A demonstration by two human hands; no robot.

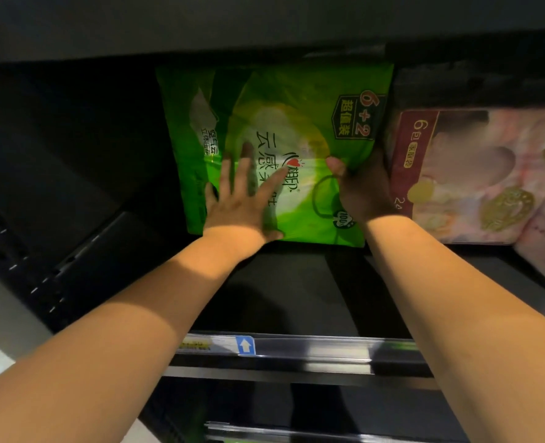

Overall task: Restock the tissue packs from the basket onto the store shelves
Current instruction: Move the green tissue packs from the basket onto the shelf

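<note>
Dark matte metal shelf [280, 292], glossy rail [312, 346] along its front. One green pack [296, 100], rectangular, crinkled shiny plastic, set deep on shelf, just beside pink pack [463, 174]. Left grip [242, 199]: fingers spread flat on its face. Right grip [360, 187]: thumb and fingers pinching its right edge.

The green pack [296, 123] is wrapped in thin, glossy plastic film, creased and catching light. The pink pack [472, 174] at the shelf's right has the same shiny wrap. The shelf [280, 289] looks like matt black painted metal, smooth. Along its front edge the price rail [312, 346] is clear, reflective plastic.
</note>
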